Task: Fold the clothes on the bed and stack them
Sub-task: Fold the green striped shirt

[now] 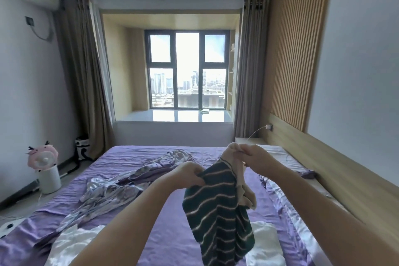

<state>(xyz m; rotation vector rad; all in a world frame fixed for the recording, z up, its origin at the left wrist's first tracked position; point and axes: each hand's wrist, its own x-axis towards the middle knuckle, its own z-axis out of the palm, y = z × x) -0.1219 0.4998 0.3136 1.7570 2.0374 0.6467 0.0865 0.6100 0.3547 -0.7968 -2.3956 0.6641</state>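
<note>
The fingers of the left hand [190,171] curl around the top edge of a dark striped garment [218,216]. The right hand [252,155] pinches its beige part higher up. The garment hangs in the air above the purple bed [172,207]. A pale patterned cloth [121,181] lies crumpled at the left on the sheet.

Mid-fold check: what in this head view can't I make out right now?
- Striped garment: its type is unclear; it hangs bunched from the left hand and right hand.
- White cloth: partly behind the garment, cut by the bottom edge.
- Item on the window ledge: too small.
</note>
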